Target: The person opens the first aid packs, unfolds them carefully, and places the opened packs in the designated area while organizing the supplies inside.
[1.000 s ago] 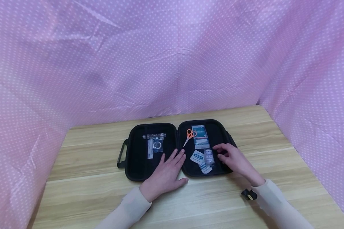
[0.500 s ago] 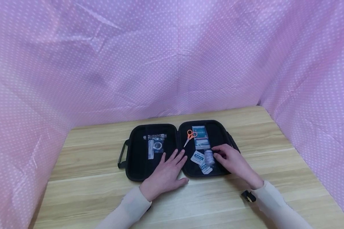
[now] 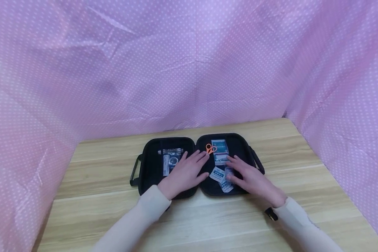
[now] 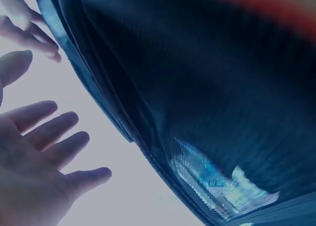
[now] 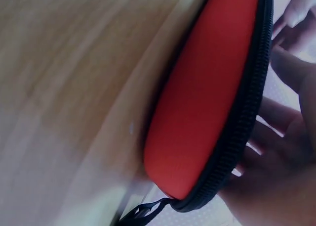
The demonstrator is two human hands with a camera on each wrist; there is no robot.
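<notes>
A black zip case (image 3: 151,175) lies unfolded on the table, its red outer side showing in the right wrist view. My left hand (image 3: 186,172), fingers straight and spread, is over the hinge side of the left half, fingertips near orange-handled scissors (image 3: 209,148). Over the right half is my right hand (image 3: 250,177), fingers loosely extended and overlapping a white roll in clear wrap (image 3: 229,171). Beside the roll lie small white-and-blue sachets (image 3: 217,174); behind it is a teal-and-white packet (image 3: 219,148). The scissor blades are hidden by the left hand.
In the case's left half are a bagged ring-shaped roll (image 3: 173,162), a narrow white packet (image 3: 166,166) and a shiny wrapped strip (image 3: 171,151). Carry handles (image 3: 134,171) stick out at both sides. Pink dotted cloth (image 3: 189,70) hangs behind the wooden table (image 3: 97,182).
My left hand has moved forward, now covering the scissor blades. My right hand has left the roll's right side and spread out over it. The case and its contents look unmoved.
</notes>
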